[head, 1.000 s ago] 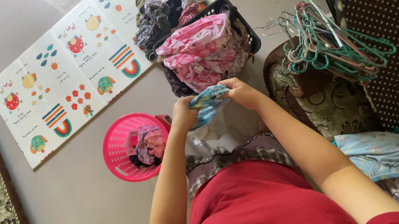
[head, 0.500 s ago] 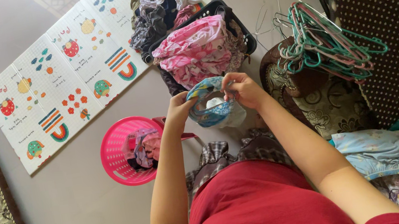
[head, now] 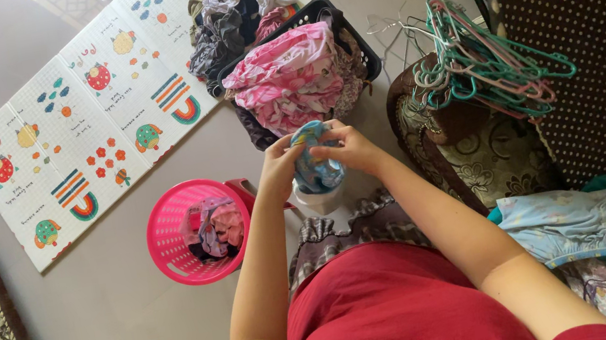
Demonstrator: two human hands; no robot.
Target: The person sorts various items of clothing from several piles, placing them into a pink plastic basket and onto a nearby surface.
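Head view, looking down: left hand (head: pixel 280 167) and right hand (head: pixel 350 150) both clenched on a small blue patterned cloth garment (head: pixel 315 161), bunched between them at frame centre, above the lap.

At 12 o'clock of the hands: black plastic laundry basket (head: pixel 361 49) heaped with pink printed clothes (head: pixel 291 78). At 9 o'clock: round pink perforated plastic basket (head: pixel 181 233) holding a few crumpled pieces. At 2 o'clock: tangle of teal and pink wire hangers (head: pixel 488 61) on a brown patterned armrest (head: pixel 473 158). At 10 o'clock: white foldable play mat with cartoon prints (head: pixel 78 125) on the floor. At 4 o'clock: pale blue garment (head: pixel 599 223) spread flat.

Judged good practice for the fold in hand: thumbs on top, edges drawn level, fabric kept taut between both grips, tucked tight before release.

Versus half a second earlier: hands closer together; garment gathered from an open loop, white lining showing, into a compact bundle.
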